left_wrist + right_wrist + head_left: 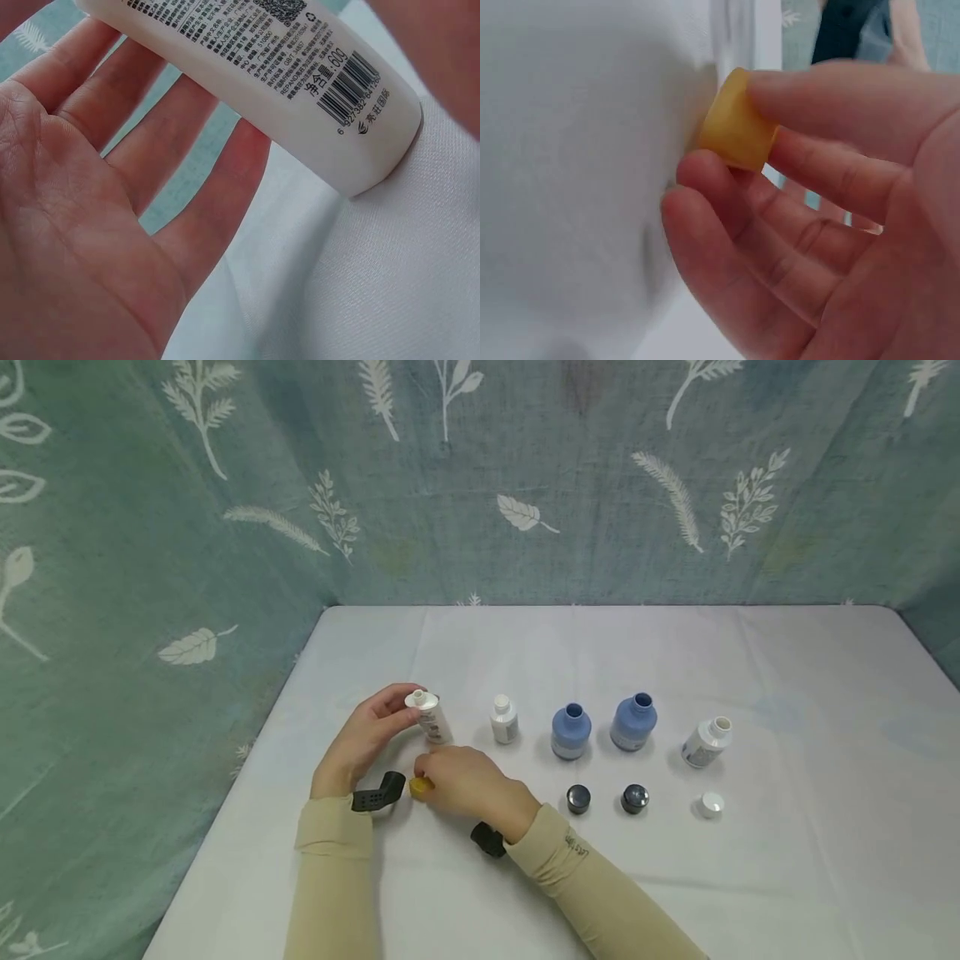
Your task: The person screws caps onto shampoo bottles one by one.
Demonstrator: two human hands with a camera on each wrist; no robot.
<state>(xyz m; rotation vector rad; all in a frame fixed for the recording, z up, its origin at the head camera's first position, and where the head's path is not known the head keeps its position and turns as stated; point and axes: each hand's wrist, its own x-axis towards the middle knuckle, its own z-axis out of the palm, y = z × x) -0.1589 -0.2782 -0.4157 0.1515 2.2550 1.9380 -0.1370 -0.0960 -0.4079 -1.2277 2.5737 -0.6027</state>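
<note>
Yellow cap [739, 124] pinched, white bottle [435, 720] held

The right hand [467, 783], near the middle of the head view, is nearly closed. It pinches the cap between its thumb and bent fingers. The left hand [365, 739] sits just up and to the left of it. That one is part way closed, with its thumb and fingers on the bottle near the top. In the left wrist view some of its fingers are spread out behind the bottle.

The bottle leans, and its bare top points to the upper left of the frame. I can't tell if its bottom touches the desk [825, 877].

To do this well, I think the left hand should hold the bottle steady but not squeeze it, because it might be soft. The cap is best held lightly by its sides, so it doesn't slip and roll.

Farther right, in the middle of the head view, stand a small white bottle [504, 724] and two blue bottles [571, 737]. An open white bottle [703, 746] comes last. Below these lie two black caps [578, 799] and a white cap [710, 805].
</note>
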